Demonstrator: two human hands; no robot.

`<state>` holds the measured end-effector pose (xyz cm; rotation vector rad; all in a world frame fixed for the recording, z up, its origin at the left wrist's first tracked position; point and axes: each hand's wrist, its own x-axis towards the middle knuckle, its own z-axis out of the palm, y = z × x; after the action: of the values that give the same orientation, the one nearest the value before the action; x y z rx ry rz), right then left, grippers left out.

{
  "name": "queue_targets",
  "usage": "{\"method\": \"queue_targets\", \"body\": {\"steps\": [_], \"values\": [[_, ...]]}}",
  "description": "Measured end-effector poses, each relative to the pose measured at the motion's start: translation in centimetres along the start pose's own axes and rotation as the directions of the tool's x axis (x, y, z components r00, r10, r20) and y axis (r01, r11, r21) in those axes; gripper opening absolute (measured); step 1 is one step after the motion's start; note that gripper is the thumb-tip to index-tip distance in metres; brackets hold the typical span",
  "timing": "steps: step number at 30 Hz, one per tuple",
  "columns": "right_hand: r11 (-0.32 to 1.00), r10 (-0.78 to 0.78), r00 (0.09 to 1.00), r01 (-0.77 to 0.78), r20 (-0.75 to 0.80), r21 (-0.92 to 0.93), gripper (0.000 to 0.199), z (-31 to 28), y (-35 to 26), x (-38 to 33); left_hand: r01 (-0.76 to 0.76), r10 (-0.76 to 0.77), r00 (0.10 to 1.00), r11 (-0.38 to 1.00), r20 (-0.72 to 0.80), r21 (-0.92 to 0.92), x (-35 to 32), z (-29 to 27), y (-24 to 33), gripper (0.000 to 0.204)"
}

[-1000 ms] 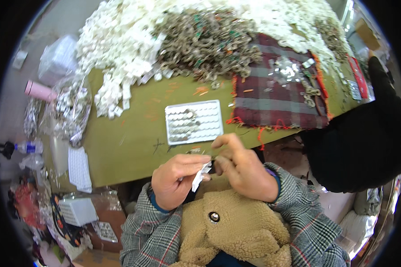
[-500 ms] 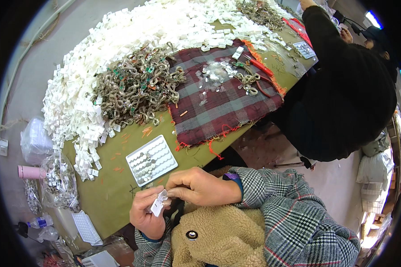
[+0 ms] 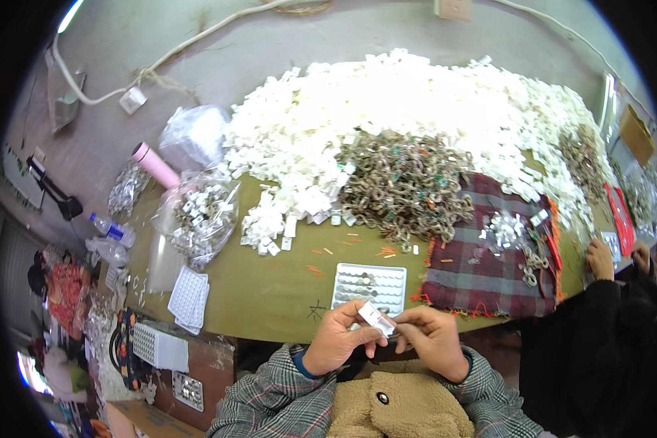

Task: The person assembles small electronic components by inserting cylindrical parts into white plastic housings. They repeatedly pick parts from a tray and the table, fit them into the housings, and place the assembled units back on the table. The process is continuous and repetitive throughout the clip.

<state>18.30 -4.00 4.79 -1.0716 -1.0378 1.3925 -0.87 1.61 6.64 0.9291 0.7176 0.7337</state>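
Observation:
My left hand [image 3: 339, 339] pinches a small white plastic case [image 3: 370, 314] between thumb and fingers, near the table's front edge. My right hand [image 3: 432, 339] is closed at the case's other end, fingertips on what looks like its clear flap. Just beyond my hands lies a white tray [image 3: 398, 271] with rows of round pockets. Several small silvery discs [image 3: 358, 279] sit in its left part; my fingers cover its near edge. Behind it is a tangled heap of grey-brown coiled cords [image 3: 405, 182] with green and orange bits.
A large pile of white cases [image 3: 299, 124] spreads along the back. Right lies a plaid cloth [image 3: 456, 281] with clear flakes [image 3: 505, 230]. Left are a plastic bag [image 3: 212, 219] of parts, a pink cylinder [image 3: 155, 165] and stacked trays [image 3: 188, 299]. A co-worker's hand [image 3: 600, 259] is at far right.
My view has swung left, bringing the left end of the table into sight. Both hands still hold the white case, now turned differently between them.

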Motion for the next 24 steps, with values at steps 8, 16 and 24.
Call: {"method": "queue_targets", "body": {"steps": [8, 16, 24], "values": [[0.929, -0.214, 0.953, 0.13, -0.215, -0.345, 0.025, -4.5, 2.1, 1.3, -0.166, 0.274, 0.943, 0.878, -0.187, 0.449, 2.3, -5.6, 2.3, 0.016], [0.894, -0.308, 0.886, 0.145, -0.347, -0.424, 0.008, -5.2, 3.3, 1.7, -0.215, 0.639, 0.749, 0.485, -0.175, 0.848, 9.7, -10.6, 9.4, 0.016], [0.97, -0.238, 0.907, 0.238, -0.347, -0.043, 0.013, -6.5, 3.3, 1.3, -0.236, 0.675, 0.691, -0.127, 0.258, 0.963, 19.4, -11.5, 14.5, 0.017]]}}
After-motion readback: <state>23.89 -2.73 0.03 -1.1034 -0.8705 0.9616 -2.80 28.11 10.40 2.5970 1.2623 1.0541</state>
